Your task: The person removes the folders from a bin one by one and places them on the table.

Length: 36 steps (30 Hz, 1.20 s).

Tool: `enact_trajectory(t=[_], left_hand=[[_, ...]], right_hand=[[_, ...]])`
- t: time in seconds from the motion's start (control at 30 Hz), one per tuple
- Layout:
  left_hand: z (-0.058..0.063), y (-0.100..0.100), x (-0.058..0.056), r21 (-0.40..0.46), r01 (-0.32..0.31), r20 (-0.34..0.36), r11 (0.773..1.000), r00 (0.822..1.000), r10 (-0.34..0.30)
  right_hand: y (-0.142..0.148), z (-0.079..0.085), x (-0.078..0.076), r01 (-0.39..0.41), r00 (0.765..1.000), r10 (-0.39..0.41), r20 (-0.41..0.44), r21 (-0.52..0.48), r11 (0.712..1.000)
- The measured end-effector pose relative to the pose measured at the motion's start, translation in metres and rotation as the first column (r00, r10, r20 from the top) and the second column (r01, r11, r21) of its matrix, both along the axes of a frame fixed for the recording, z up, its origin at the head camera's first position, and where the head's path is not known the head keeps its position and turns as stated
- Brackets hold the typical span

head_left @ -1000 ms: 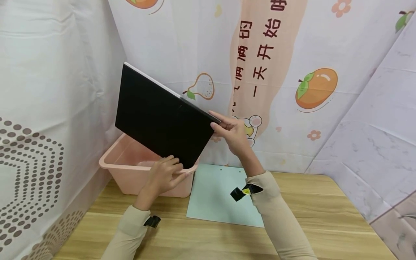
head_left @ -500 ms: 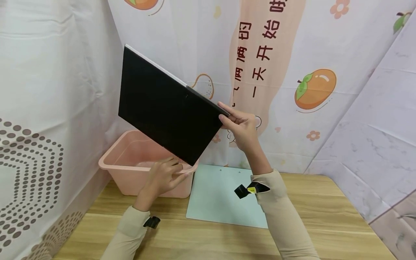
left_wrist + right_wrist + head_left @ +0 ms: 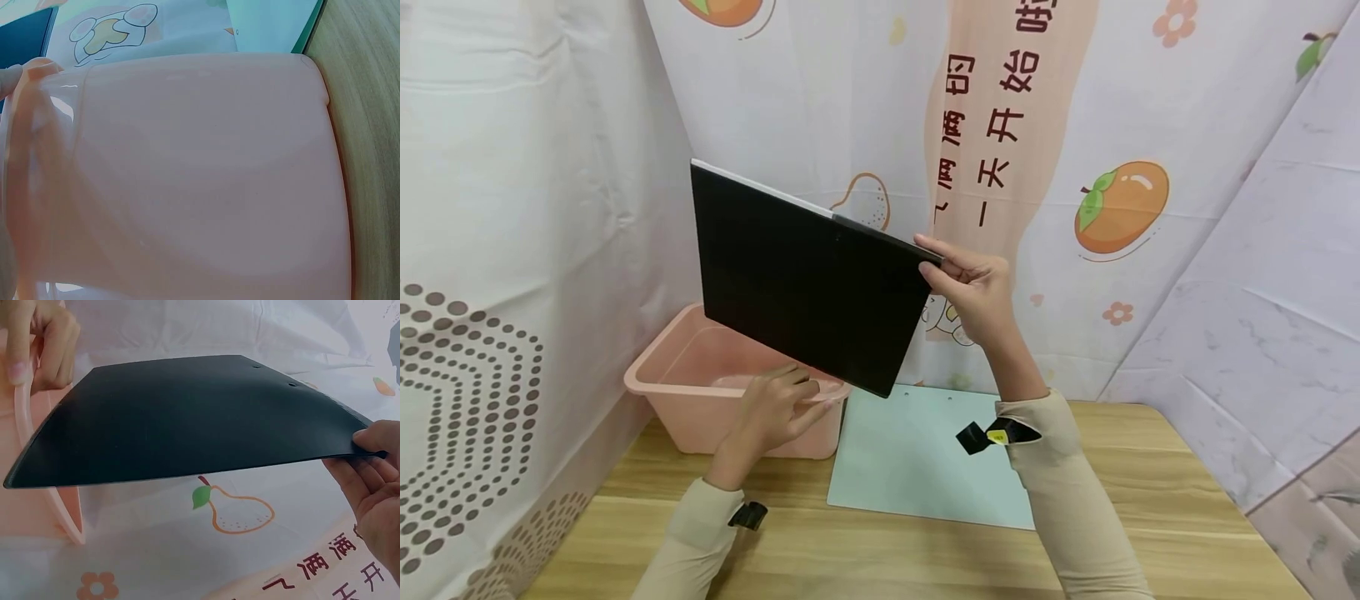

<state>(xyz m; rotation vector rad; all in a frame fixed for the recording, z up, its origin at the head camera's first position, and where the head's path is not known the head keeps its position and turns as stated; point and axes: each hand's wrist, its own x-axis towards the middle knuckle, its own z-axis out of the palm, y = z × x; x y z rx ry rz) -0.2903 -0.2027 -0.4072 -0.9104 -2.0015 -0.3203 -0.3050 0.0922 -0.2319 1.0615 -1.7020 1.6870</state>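
My right hand [image 3: 973,287] pinches one corner of a thin black file folder [image 3: 812,275], thumb on the near face and fingers behind. The folder hangs tilted in the air, over the pink plastic bin [image 3: 730,417] and partly past its right side. Two small holes show near one edge of the folder [image 3: 187,419] in the right wrist view. My left hand [image 3: 775,408] grips the bin's front rim, fingers over the inside and thumb outside. The left wrist view is mostly filled by the bin's outer wall [image 3: 206,175]. Part of the bin's inside is hidden behind the folder.
A pale mint file folder [image 3: 917,467] lies flat on the wooden table [image 3: 1135,483], just right of the bin. Printed fabric with fruit pictures [image 3: 1122,207] hangs close behind the table. More cloth [image 3: 535,208] hangs at the left side.
My right hand has moved right with the black folder. The folder rose, then dropped at its left end, and now tilts less steeply. My left hand stays on the bin's rim.
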Motion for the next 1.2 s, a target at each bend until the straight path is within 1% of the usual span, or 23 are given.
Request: enact_trajectory(t=[0.1, 0.2, 0.4, 0.57, 0.7, 0.87, 1.07, 1.13, 1.2], left_hand=[[0.0, 0.001, 0.0, 0.0, 0.007, -0.012, 1.0, 1.0, -0.007], [0.001, 0.001, 0.0, -0.002, 0.007, -0.017, 1.0, 1.0, -0.007], [0.004, 0.001, 0.0, -0.006, 0.003, -0.003, 1.0, 1.0, -0.003], [0.005, 0.001, -0.001, -0.003, 0.001, -0.005, 1.0, 1.0, -0.001], [0.004, 0.001, -0.001, 0.002, 0.003, -0.003, 1.0, 1.0, -0.003], [0.001, 0.0, -0.002, 0.012, 0.003, 0.003, 1.0, 1.0, -0.003], [0.0, 0.0, -0.001, 0.018, 0.004, 0.012, 1.0, 1.0, -0.004], [0.0, 0.0, 0.0, 0.012, 0.0, 0.016, 1.0, 1.0, 0.0], [0.0, 0.001, 0.0, 0.008, -0.001, 0.016, 1.0, 1.0, 0.001]], right_hand=[[0.006, 0.001, 0.0, 0.03, 1.0, -0.03, -0.01, 0.04, 0.999], [0.012, 0.005, 0.001, 0.041, 0.999, -0.04, -0.009, 0.077, 0.996], [0.026, 0.011, -0.003, 0.058, 0.998, -0.062, 0.027, 0.114, 0.992], [0.039, 0.01, -0.007, 0.059, 0.995, -0.067, 0.07, 0.105, 0.993], [0.051, 0.005, -0.011, 0.053, 0.992, -0.062, 0.106, 0.09, 0.995], [0.065, -0.002, -0.015, 0.017, 0.988, -0.023, 0.15, 0.041, 0.999], [0.081, -0.009, -0.019, -0.047, 0.979, 0.05, 0.196, -0.02, 0.999], [0.087, -0.011, -0.018, -0.05, 0.976, 0.055, 0.212, -0.029, 0.998], [0.094, -0.013, -0.018, -0.033, 0.975, 0.038, 0.22, -0.026, 0.999]])
